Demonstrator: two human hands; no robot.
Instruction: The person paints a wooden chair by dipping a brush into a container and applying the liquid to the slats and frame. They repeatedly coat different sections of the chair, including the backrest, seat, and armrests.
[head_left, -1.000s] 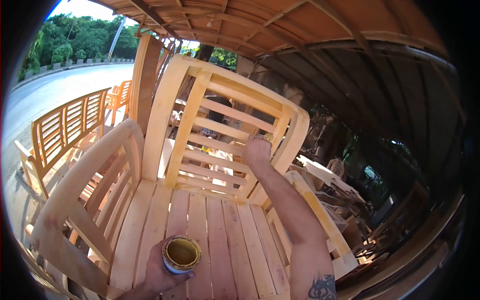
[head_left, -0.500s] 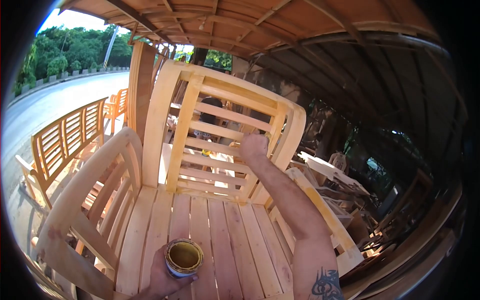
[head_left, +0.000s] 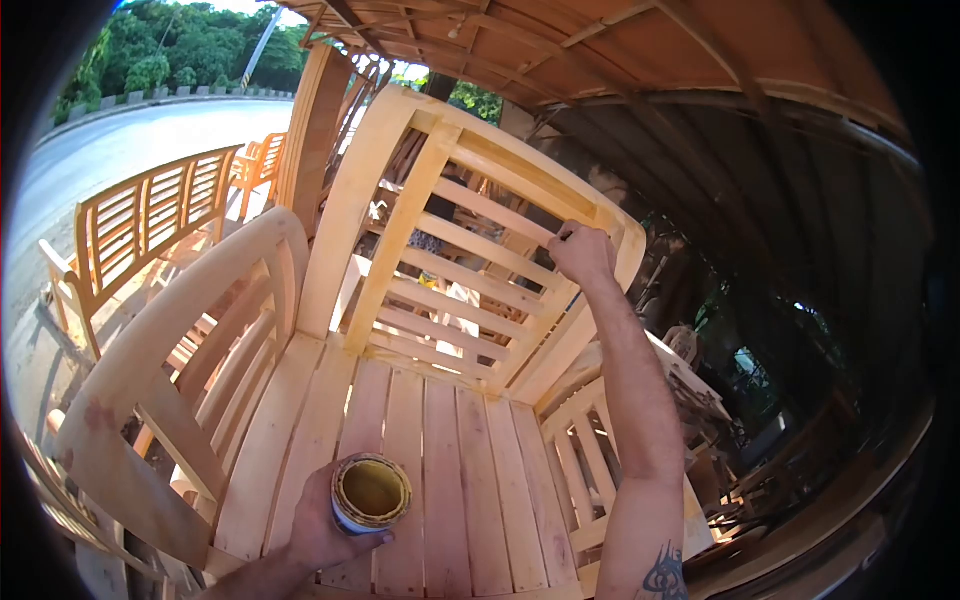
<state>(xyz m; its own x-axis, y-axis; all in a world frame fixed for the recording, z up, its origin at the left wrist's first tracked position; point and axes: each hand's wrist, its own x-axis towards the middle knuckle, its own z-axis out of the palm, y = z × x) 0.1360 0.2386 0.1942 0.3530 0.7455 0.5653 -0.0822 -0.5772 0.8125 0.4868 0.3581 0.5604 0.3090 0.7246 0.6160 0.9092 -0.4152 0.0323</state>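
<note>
From the head view, the only one I have, I see my 2 bare hands at a wooden chair (head_left: 445,460). My left hand (head_left: 325,525) is gripping a small open can (head_left: 352,520) low in front of me, fingers and thumb around its side. The can is held above the slatted seat, mouth up, with yellowish-brown material on its rim and inside.

My right hand (head_left: 583,252) is closed at the upper right part of the backrest (head_left: 400,245), by the upright where the crosswise slats end. A small dark bit shows at its fingers; I can't tell what it is.

Against the frame 0.5 s ago, my right hand has moved up that upright, nearer the top rail. The view has shifted too, so the backrest sits higher and further right, and more of the slats under the right armrest show beside my forearm. My left hand's grip on the can looks the same.

The left armrest (head_left: 185,300) curves up on my left. Beyond it stand a slatted settee (head_left: 145,215) and, further back, an orange-brown chair (head_left: 262,165), with a road (head_left: 180,135) behind them. A reddish-brown roof (head_left: 640,60) spans overhead.
</note>
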